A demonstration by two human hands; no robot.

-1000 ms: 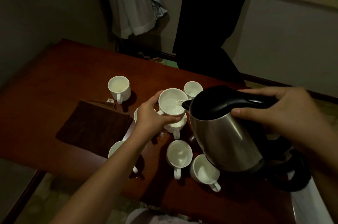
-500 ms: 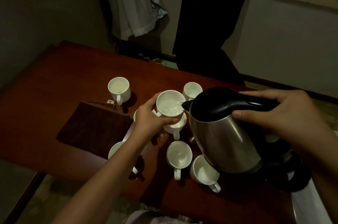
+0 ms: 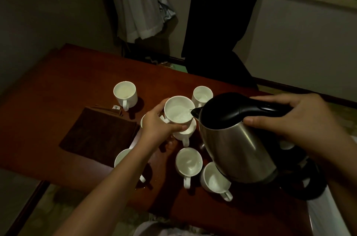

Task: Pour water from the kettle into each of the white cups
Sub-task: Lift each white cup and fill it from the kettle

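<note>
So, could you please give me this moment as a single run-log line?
step: pouring | left hand: holds raised cup | right hand: grips kettle, tilted, spout at cup rim | other cups: on table

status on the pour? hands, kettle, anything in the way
Left hand grips raised cup. Right hand holds tilted kettle, spout at cup rim, water going in. Other cups crowd below; nothing blocks.
</note>
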